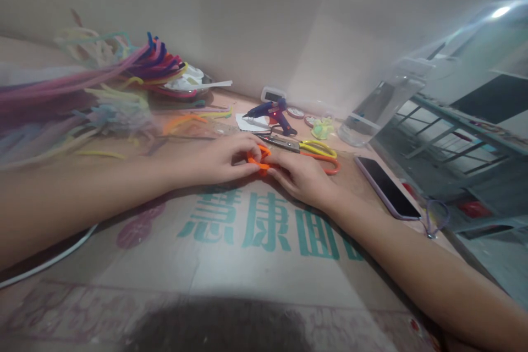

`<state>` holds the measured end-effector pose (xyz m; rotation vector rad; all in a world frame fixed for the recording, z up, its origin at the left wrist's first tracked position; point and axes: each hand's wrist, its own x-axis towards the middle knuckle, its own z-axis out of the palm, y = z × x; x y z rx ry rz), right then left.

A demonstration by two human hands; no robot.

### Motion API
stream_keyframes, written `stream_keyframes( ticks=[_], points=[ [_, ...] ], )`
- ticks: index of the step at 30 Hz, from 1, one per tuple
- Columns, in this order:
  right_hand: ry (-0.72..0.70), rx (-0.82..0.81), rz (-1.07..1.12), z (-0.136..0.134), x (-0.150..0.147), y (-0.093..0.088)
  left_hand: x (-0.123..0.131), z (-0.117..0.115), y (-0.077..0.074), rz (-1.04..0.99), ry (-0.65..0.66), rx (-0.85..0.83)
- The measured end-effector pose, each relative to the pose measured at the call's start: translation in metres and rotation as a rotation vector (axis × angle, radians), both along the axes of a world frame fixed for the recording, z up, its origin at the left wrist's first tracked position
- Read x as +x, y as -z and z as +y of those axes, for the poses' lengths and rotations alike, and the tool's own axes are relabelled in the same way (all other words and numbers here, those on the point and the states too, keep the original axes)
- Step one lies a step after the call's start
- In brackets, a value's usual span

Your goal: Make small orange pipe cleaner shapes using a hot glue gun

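Between my two hands, just above the printed table cover, is a bent orange pipe cleaner (263,166). My left hand (231,159) pinches it from the left with thumb and forefinger. From the right, the fingers of my right hand (299,176) close on the same pipe cleaner. Its exact shape is partly hidden by my fingers. Right behind my hands lie scissors (317,148) with one yellow and one orange handle loop. A blue glue gun (274,113) with a lit red light stands behind the scissors, its nozzle over a white piece (251,122).
Bundles of coloured pipe cleaners (124,77) spread across the left. At the right are a phone (388,187) with a strap, a clear plastic container (363,115) and a yellow-green fuzzy piece (323,128). A small white device (273,93) sits by the wall. A white cable (53,260) runs lower left.
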<state>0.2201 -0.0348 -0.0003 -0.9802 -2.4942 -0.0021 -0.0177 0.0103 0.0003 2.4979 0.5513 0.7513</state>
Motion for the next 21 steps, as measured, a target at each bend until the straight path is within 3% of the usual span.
stream_keyframes(
  ticks=[5,13,21],
  points=[
    [0.038,0.003,0.015,0.0000,-0.0003,-0.0001,-0.0018,0.0000,0.0023,-0.012,-0.036,-0.023],
    [0.075,-0.016,0.119,0.0009,0.0006,0.0017,0.0005,-0.0032,0.0041,-0.080,-0.078,-0.227],
    [0.083,-0.031,0.183,0.0007,0.0010,0.0018,0.0005,-0.0034,0.0026,-0.071,-0.096,-0.146]
  ],
)
